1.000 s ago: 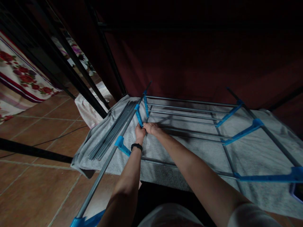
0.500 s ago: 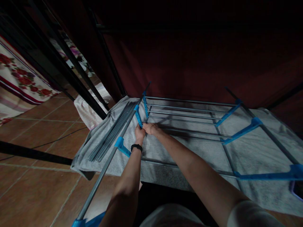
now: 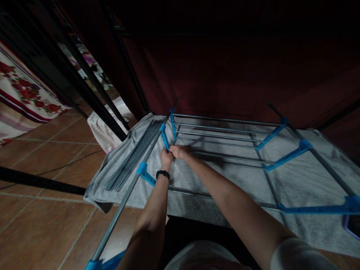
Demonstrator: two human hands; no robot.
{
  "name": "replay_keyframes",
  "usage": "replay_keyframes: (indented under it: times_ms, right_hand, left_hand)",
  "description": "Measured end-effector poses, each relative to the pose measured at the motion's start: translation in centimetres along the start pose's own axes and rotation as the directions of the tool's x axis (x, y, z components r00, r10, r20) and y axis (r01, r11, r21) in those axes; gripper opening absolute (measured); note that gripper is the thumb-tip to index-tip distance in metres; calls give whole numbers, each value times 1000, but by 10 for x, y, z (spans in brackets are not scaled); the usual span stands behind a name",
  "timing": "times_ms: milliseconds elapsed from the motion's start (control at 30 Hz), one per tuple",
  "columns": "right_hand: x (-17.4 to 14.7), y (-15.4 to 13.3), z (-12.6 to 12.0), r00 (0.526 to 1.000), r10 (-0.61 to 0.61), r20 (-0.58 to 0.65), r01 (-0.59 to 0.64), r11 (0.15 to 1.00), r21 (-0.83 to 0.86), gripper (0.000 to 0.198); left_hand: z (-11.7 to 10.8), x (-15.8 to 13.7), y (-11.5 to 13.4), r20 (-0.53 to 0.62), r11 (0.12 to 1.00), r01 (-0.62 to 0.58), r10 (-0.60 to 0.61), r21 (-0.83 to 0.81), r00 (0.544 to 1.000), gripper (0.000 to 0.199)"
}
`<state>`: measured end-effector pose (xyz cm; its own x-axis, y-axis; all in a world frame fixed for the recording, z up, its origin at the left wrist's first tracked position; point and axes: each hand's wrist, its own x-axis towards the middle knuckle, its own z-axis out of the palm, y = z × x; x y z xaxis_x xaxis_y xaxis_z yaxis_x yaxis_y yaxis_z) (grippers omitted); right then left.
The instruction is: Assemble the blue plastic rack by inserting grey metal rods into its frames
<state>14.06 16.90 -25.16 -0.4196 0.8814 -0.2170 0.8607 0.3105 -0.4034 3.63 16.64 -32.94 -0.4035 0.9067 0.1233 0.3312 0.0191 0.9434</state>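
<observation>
A frame of grey metal tubes and blue plastic brackets lies across a grey towel. My left hand, with a black band on its wrist, is closed around the lower end of a blue bracket on the left side tube. Right against it, my right hand pinches at the bracket's tip, where a thin metal rod runs in from the right. The fingers cover the joint between rod and bracket. Farther back, several rods span to the blue brackets on the right side tube.
A bundle of loose grey rods lies on the towel left of the frame. Another blue bracket sits nearer me. Black metal posts stand at left over the tiled floor. A dark phone-like object lies at right.
Almost nothing differs. Both hands stay at the same bracket, with only a slight shift of the right fingers and wrist.
</observation>
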Motion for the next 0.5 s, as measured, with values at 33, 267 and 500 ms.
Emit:
replay_keyframes:
  times_ms: [33,267,500]
  right_hand:
    - [0,0,0,1000,2,-4,-2,1000,7,39]
    - [1,0,0,1000,27,-11,-26,999,41,37]
    - [5,1,0,999,54,3,-54,997,54,34]
  left_hand:
    - [1,0,-1,1,1000,8,-8,-1,1000,24]
    - [1,2,0,13,1000,11,-11,-3,1000,24]
    - [3,1,2,5,999,25,-25,-27,1000,23]
